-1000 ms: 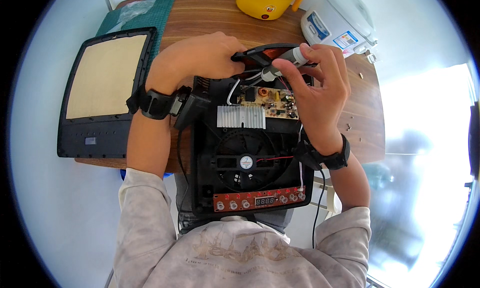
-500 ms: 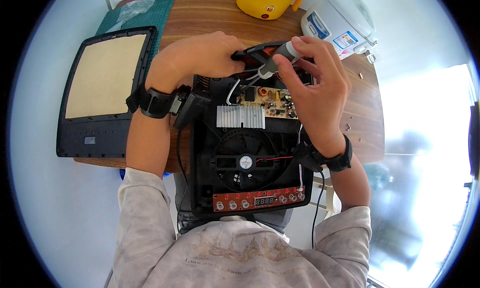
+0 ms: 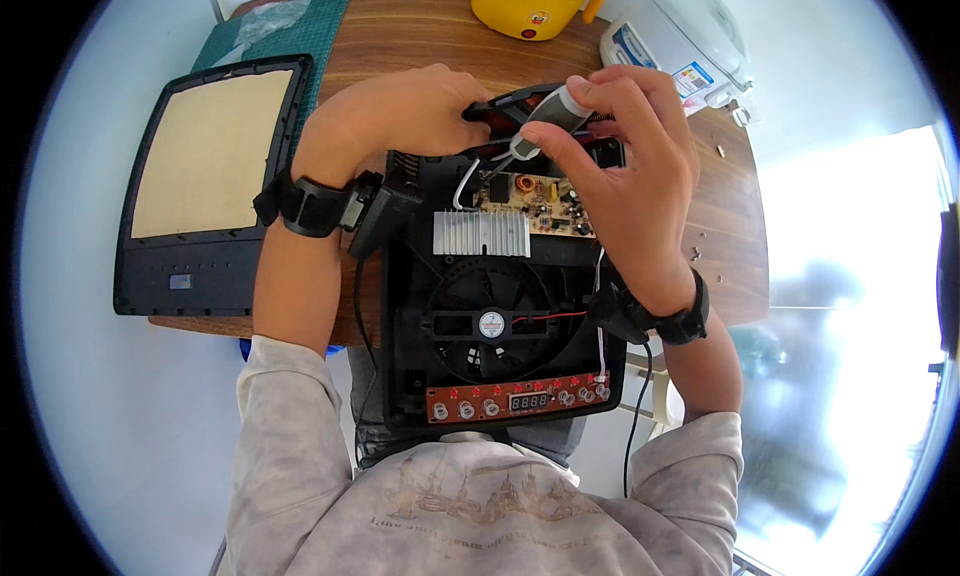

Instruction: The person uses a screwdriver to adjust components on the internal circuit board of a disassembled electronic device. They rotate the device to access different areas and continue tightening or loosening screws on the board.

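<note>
I can see the person bent over an open black case (image 3: 405, 296), which has its near end toward their lap. Their right hand (image 3: 645, 161) has thumb and fingers pinched around the handle of a grey screwdriver (image 3: 548, 124), above the far part of the case. Its shaft slants down toward the person's left, to the circuit board (image 3: 545, 204) in the case; I can't make out whether the tip touches anything there. The left hand (image 3: 435, 104) is closed on the edge of a dark coil (image 3: 505, 107), propped tilted at the case's far end, though the fingertips are partly hidden. In the case, a silver heat sink (image 3: 481, 234) sits just nearer than the board, then a black fan (image 3: 492, 324) with a round white label, and along the near edge a reddish strip (image 3: 530, 402) with a small display. Left of the case lies a black frame (image 3: 190, 276) with a cream sheet (image 3: 210, 156), overlapping a green mat (image 3: 325, 36). Beyond the case stand a yellow pot (image 3: 535, 6) and, farther right, a white cooker (image 3: 680, 46). Small screws (image 3: 697, 251) lie scattered on the wooden table (image 3: 740, 211) right of the case.
</note>
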Action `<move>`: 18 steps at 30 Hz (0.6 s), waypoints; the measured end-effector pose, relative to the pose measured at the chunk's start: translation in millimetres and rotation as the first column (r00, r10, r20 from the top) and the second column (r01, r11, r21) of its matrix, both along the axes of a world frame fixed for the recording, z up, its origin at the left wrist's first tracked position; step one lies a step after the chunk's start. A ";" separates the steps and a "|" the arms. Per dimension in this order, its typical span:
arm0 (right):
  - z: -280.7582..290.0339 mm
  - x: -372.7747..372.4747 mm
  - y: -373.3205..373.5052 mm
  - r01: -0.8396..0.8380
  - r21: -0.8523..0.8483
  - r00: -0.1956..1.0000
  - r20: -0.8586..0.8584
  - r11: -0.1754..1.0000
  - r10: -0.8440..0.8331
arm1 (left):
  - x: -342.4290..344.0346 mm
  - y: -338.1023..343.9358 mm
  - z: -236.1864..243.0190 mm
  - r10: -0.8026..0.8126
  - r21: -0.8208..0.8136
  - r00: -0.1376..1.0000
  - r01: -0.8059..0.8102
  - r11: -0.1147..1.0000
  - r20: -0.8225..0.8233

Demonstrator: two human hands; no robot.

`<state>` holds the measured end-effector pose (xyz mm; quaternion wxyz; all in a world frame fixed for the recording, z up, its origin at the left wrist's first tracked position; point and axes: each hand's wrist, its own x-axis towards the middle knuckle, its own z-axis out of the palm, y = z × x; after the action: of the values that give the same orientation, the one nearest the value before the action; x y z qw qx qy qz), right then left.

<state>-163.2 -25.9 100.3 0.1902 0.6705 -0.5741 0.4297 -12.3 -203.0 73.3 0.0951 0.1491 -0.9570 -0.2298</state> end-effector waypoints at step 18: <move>10.1 -4.0 33.6 -0.051 0.441 0.998 0.053 0.896 0.030 | -3.7 8.6 10.2 0.137 0.036 0.984 -0.142 0.989 0.114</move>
<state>-167.3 7.8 110.4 0.0110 0.6982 -0.6467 0.3068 -16.0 -194.4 83.4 0.0541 0.2306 -0.9428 -0.2347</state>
